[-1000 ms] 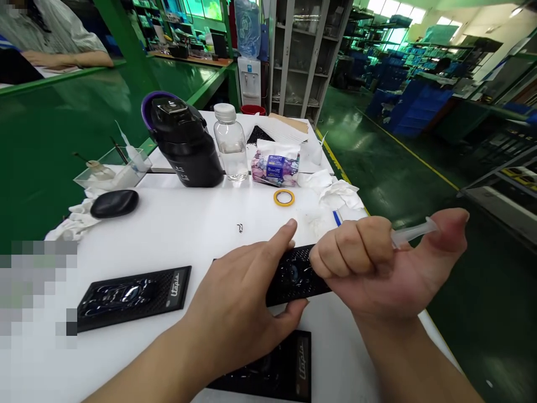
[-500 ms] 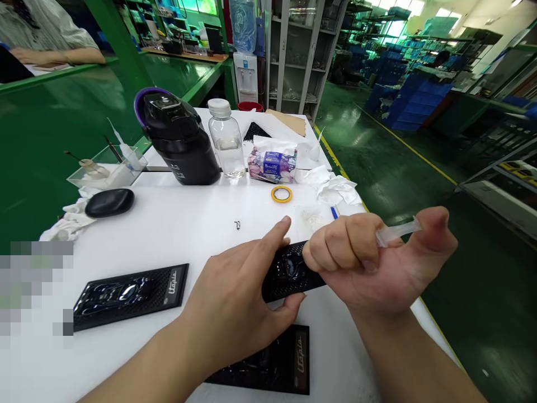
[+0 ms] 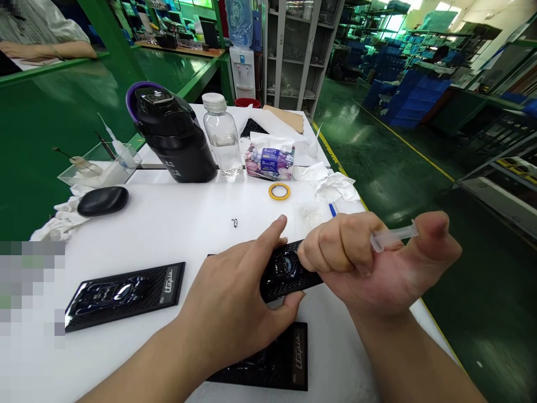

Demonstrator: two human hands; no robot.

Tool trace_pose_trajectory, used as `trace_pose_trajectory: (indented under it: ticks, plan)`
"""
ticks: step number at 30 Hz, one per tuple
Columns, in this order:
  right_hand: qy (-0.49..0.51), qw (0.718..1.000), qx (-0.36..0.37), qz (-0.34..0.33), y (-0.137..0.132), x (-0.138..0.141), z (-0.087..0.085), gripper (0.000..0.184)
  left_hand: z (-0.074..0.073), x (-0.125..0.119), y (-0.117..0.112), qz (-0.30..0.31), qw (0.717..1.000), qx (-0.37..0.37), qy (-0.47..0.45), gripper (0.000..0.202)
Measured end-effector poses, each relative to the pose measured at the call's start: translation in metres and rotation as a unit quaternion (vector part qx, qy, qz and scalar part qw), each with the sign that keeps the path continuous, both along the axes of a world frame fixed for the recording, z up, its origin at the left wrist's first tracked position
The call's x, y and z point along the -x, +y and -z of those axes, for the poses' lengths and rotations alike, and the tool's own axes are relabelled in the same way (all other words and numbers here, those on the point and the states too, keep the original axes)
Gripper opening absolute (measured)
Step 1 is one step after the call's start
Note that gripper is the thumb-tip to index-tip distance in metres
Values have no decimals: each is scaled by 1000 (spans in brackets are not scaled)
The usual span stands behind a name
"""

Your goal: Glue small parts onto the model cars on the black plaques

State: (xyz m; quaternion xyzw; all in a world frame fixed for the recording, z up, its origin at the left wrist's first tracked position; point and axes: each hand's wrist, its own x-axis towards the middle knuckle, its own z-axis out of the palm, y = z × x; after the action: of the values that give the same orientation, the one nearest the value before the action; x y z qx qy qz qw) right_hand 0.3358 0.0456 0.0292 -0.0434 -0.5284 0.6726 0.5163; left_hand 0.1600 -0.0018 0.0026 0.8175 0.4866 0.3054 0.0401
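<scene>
My left hand grips a glossy black carbon-patterned panel by its edge, thumb below and forefinger on top. My right hand is curled around a clear plastic syringe, whose barrel sticks out past the thumb. Its tip is hidden in my fingers, which sit against the panel's surface. Two similar panels lie on the white table: one marked "Utopia" to the left of my left hand, another under my hands.
Farther back stand a black flask, a water bottle, a printed packet, a yellow tape roll, crumpled tissue and a clear tray. A black oval case rests on white cloth. A seated person is at far left.
The whole scene has shifted slightly left and up in the view. My hands keep the same hold, and the syringe barrel has tilted a little.
</scene>
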Motion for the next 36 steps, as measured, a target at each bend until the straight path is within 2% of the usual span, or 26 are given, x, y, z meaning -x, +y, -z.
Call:
trace_pose_trajectory:
  ticks: [5,10,14,16,18,19,21,23,25,27,28,30,33,34,36]
  plan:
    - [-8,996,89,15,-6,-1,-6,68,-1,0,-1,-11,1000,-1,8,83]
    - [-8,996,93,4,-6,-1,-6,68,0,0,-2,-14,1000,-1,15,82]
    - [-48,997,52,12,-7,1,-4,68,-2,1,0,-17,999,-21,45,78]
    - [-139,990,-6,-1,-10,0,-6,65,-3,0,1,-2,996,-48,81,70]
    - [-256,964,-64,-33,-13,-2,-9,60,-3,-2,2,14,990,-75,120,62]
    - [-283,955,-80,-38,-13,-4,-10,57,-3,-2,2,12,987,-81,137,61]
    - [-232,970,-71,11,-7,-9,-9,53,-4,1,4,-16,984,-77,162,62]
    - [-106,986,-30,127,7,-15,-4,47,-8,13,10,-52,984,-43,163,68]
    - [-70,965,17,252,27,-22,6,40,-17,35,20,-94,986,12,140,71]
    - [-141,926,27,350,48,-27,21,40,-27,65,32,-175,975,63,120,64]
    - [-205,903,20,378,57,-27,28,42,-32,80,38,-221,965,74,122,60]
    - [-288,883,15,371,69,-25,43,40,-35,110,49,-272,944,112,146,58]
    - [-362,858,1,363,69,-19,55,30,-27,141,60,-274,925,199,174,64]
    - [-370,846,-3,383,66,-18,55,29,-22,147,63,-263,921,227,179,67]
    - [-363,808,-32,463,56,-18,50,42,-13,152,67,-236,914,274,186,71]
